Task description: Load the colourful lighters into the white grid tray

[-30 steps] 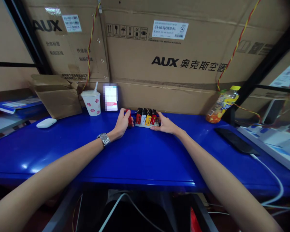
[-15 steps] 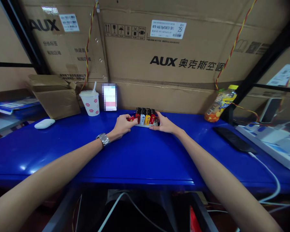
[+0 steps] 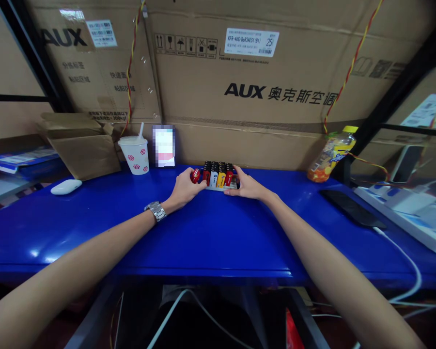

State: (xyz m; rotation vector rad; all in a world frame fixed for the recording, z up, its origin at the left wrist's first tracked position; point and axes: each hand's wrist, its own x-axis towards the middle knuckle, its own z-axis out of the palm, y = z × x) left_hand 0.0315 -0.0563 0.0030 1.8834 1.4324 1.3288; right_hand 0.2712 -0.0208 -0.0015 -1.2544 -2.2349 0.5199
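Note:
A white tray (image 3: pixel 220 189) of lighters stands on the blue table, close to the cardboard at the back. Its upright lighters (image 3: pixel 221 178) have black tops and red, white and yellow bodies. At the tray's left end, my left hand (image 3: pixel 184 188) holds a red lighter (image 3: pixel 195 175) that is tilted, its lower part hidden by the fingers. The thumb of this hand reaches to the tray's front left corner. My right hand (image 3: pixel 249 186) grips the tray's right end, thumb at the front and fingers behind, partly out of sight.
Left of the tray are a phone (image 3: pixel 164 146) propped upright, a paper cup (image 3: pixel 135 155) with a straw, a paper bag (image 3: pixel 83 150) and a white case (image 3: pixel 66 187). To the right stand a drink bottle (image 3: pixel 330 157) and a black phone (image 3: pixel 351 208) on a cable.
In my left hand the red lighter has turned more upright and moved slightly up and left. My right hand stays at the tray's right end.

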